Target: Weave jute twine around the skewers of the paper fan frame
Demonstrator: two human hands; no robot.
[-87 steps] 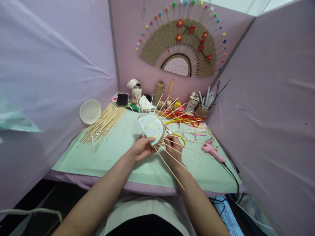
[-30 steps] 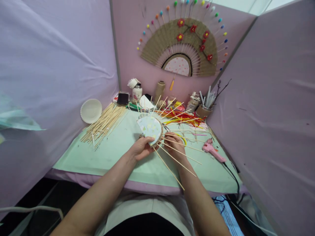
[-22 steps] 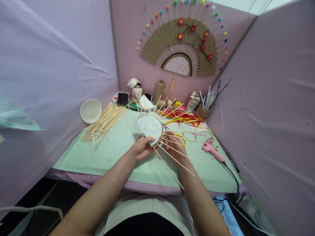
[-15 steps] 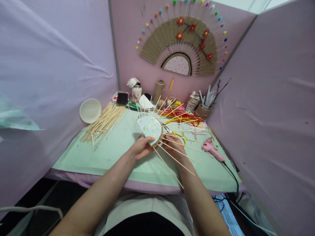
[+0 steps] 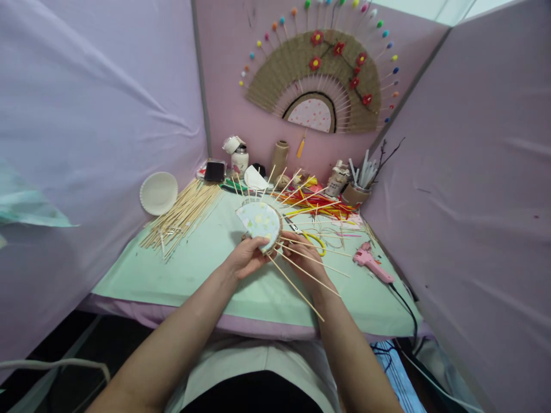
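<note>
A half-round fan base covered in pale flowered cloth is held tilted above the table, with thin wooden sticks spreading from its curved edge. My left hand grips its lower left corner, thumb on top of the cloth and fingers underneath. At the right side of the curved edge, the curled fingers of my right hand hold the fan among the lower sticks. Several sticks cross over that hand and partly hide its fingers. Just beyond it lie scissors with yellow handles.
A pink glue gun with a black cord lies at right. Loose sticks and a white paper bowl are at left. Red and yellow pipe cleaners lie behind the fan. A large finished fan hangs on the back wall.
The fan base has shifted slightly left and turned a little, its sticks swinging with it. Both hands keep their hold, and the right hand has moved slightly left along the edge.
</note>
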